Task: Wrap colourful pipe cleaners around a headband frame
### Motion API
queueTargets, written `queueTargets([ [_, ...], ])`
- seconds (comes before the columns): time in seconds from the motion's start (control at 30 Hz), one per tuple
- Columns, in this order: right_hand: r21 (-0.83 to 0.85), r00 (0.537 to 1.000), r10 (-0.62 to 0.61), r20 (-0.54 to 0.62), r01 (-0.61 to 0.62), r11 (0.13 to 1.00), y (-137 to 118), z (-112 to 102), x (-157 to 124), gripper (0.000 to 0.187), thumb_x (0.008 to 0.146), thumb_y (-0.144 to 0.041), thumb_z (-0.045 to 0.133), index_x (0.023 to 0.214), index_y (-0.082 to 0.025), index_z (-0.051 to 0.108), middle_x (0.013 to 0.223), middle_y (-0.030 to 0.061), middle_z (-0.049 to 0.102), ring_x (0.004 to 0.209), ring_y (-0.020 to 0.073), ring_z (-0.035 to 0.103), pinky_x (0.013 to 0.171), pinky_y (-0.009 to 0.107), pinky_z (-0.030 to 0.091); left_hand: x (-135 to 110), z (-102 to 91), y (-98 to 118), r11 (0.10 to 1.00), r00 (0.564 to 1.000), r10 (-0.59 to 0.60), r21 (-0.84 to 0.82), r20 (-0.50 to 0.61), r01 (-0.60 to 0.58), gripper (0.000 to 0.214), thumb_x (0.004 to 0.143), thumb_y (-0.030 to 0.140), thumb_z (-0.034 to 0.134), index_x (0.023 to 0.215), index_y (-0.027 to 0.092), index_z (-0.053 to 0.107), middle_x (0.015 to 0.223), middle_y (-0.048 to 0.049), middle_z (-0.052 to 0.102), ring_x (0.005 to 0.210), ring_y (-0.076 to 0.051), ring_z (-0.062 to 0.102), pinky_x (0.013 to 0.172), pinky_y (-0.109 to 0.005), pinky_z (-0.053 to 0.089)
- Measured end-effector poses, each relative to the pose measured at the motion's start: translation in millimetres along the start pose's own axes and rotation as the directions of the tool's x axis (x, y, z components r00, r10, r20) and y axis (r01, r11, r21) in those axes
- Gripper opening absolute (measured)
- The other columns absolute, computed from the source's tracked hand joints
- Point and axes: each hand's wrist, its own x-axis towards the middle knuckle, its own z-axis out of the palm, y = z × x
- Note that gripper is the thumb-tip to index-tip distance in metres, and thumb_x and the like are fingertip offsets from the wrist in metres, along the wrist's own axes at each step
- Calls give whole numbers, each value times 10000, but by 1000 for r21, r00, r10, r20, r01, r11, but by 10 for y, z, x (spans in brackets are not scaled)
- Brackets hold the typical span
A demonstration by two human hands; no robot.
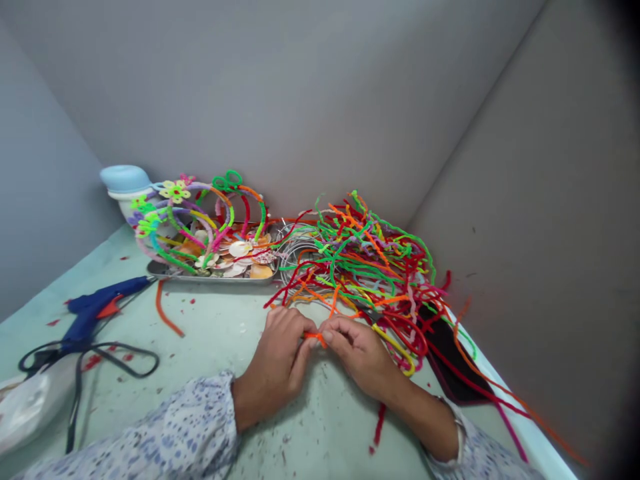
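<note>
Between my two hands is a short orange pipe cleaner [320, 339], bent near its middle. My left hand [280, 363] pinches its left part between thumb and index finger. The fingertips of my right hand [361, 353] are closed on its right part, close beside the left thumb. An orange end rises above the fingers. Just beyond the hands spreads a tangled heap of pipe cleaners [370, 263] in red, green, orange and other colours. A yellow-handled tool [397, 348] lies partly buried at the heap's near edge, beside my right hand.
A metal tray [225, 281] holds shells and several fuzzy headbands [200, 220] with flowers. Left are a blue glue gun [95, 310] with its black cord, a blue-capped white bottle [125, 183] and a plastic bag [35, 407]. Coiled wire [300, 260] sits mid-table; a dark flat case [460, 367] lies right.
</note>
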Motion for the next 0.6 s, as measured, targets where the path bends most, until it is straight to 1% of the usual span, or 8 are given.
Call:
queueTargets([
  [0.17,-64,999,-30,-17,29,998,52,13,1,198,926,-312,488,817,-180,589,742,-11,552,700,132,513,671,246,430,0,-11,-2,1000,1000,-10,-13,1,10,98,925,203,402,927,195,500,861,-49,546,842,-211,473,804,-392,360],
  [0.3,-110,993,-91,-69,84,990,61,23,11,158,918,-295,501,829,-188,576,785,-1,549,731,138,517,691,253,428,5,-11,-1,999,999,-39,-26,-14,38,110,927,210,402,944,200,511,876,-51,558,859,-215,483,818,-392,365],
  [0.37,-128,992,-108,-69,98,987,60,24,9,152,918,-283,500,827,-188,576,799,4,551,742,141,518,694,256,425,9,-7,1,999,999,-37,-26,-15,36,106,923,203,408,944,196,511,879,-52,558,859,-214,482,818,-393,363],
  [0.6,-90,999,-51,-5,50,995,63,11,-13,203,941,-286,455,792,-186,550,727,-20,516,686,127,484,651,239,403,9,-5,10,1000,1000,-11,-10,-7,11,91,915,181,413,910,186,504,862,-51,545,842,-211,473,799,-396,359],
])
